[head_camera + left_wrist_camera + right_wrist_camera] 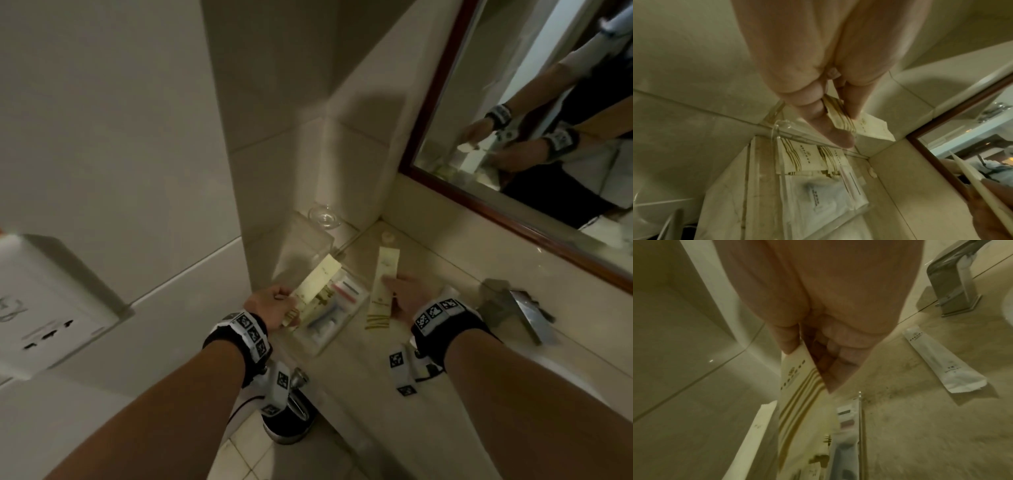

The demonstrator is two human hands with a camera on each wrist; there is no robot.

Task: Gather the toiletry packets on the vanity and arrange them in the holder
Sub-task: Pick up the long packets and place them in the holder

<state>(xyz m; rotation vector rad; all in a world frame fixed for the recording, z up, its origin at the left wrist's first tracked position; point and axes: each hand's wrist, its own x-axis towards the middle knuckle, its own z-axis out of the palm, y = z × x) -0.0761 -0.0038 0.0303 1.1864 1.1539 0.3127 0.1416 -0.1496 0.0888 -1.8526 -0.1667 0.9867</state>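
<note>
- Left hand (270,305) is pinching a cream packet (317,284) by its striped end, thumb and fingers (830,129) clamped on it; the free end is pointing up and away toward the wall corner.
- Right hand (402,291) is gripping a second cream packet (382,287) along one long edge, fingers (830,366) curled on it; its long axis is running away from the person, striped end nearest them.
- Clear holder (346,329) is sitting on the vanity (455,329) between the two hands, directly under the left packet and just left of the right one; several packets are already lying flat in it (807,162).
- Left hand is nearer the holder, so its packet probably goes in first; it would need tipping flat to line up with the ones inside.
- White tube packet (941,363) is lying loose on the counter near the faucet (520,308), right-hand side, not yet gathered.
- Small cap-like item (387,235) by the back wall, too small to tell.
</note>
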